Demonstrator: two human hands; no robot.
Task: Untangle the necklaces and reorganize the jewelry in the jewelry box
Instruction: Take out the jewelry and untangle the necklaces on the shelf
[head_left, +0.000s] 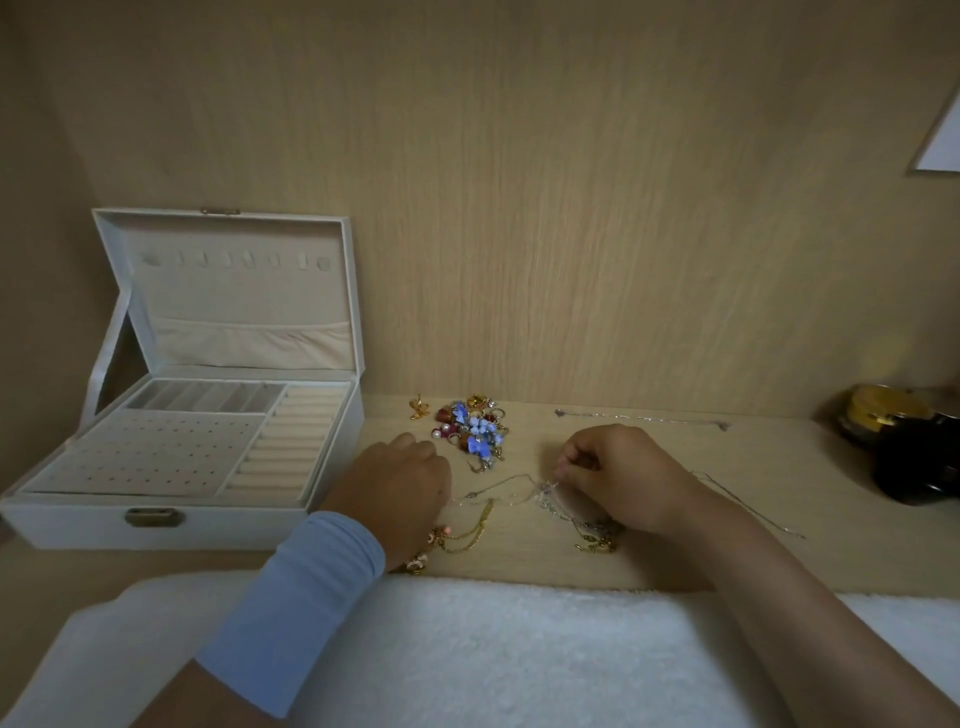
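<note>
Necklaces (540, 492) lie tangled on the wooden shelf (675, 551), between the two hands and just behind a white towel (493, 649). Gold chains (475, 530) trail from the knot toward the near edge.

In the head view, the right hand (618, 478) is seen with fingers tightly curled, and a fine silver strand appears to be pinched at the knot, though blur leaves this uncertain. The left hand (397, 483) is laid knuckles-up beside the chains. Its fingertips are hidden, so it cannot be told whether anything is held.

The necklaces are best loosened rather than pulled: one strand should be kept fixed while loops are teased wider and a clasp end is fed back through.

One silver chain (639, 417) is laid out straight farther back, and a heap of earrings (475, 428) is gathered to its left. The jewelry box (249, 522) stands open at the left with its lid upright. No jewelry is seen in its ring rolls (291, 447), stud panel (156, 452) or rear slots (208, 397), nor on the lid hooks.
</note>
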